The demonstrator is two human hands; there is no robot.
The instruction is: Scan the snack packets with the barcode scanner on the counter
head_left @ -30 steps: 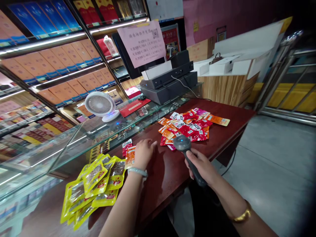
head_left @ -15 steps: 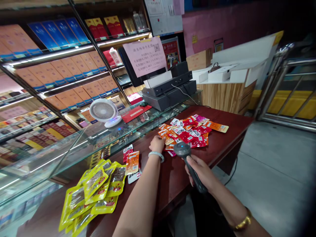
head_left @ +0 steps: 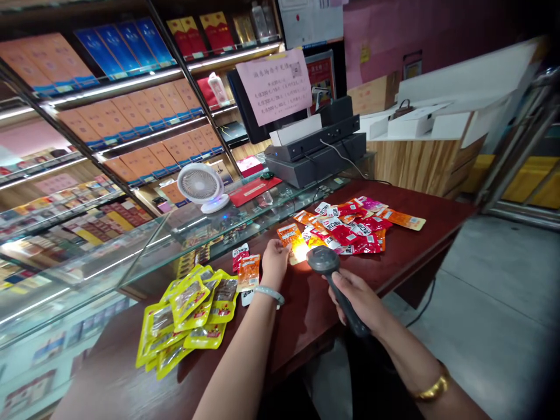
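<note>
My left hand [head_left: 276, 261] pinches the edge of an orange snack packet [head_left: 290, 238], lifted a little at the left side of the mixed pile. In my right hand [head_left: 356, 294] is a dark barcode scanner [head_left: 324, 260], its head close to that packet. Bright light falls on the packet's lower end. Red, orange and pink snack packets [head_left: 350, 233] lie heaped on the dark red table. Left of my left wrist a few packets overlap, an orange one [head_left: 248, 273] on top. A stack of yellow snack packets [head_left: 190, 312] lies further left.
Behind the table [head_left: 420, 248] runs a glass display counter [head_left: 175, 233] with a white fan [head_left: 202, 185], a red folder [head_left: 254, 191] and a dark cash-register unit [head_left: 315, 157]. Shelves of boxes rise at the left. A metal railing [head_left: 511, 169] stands at the right.
My left hand has drawn an orange packet leftward from the pile. Light now shines on it from the scanner. The camera view has shifted a little to the left.
</note>
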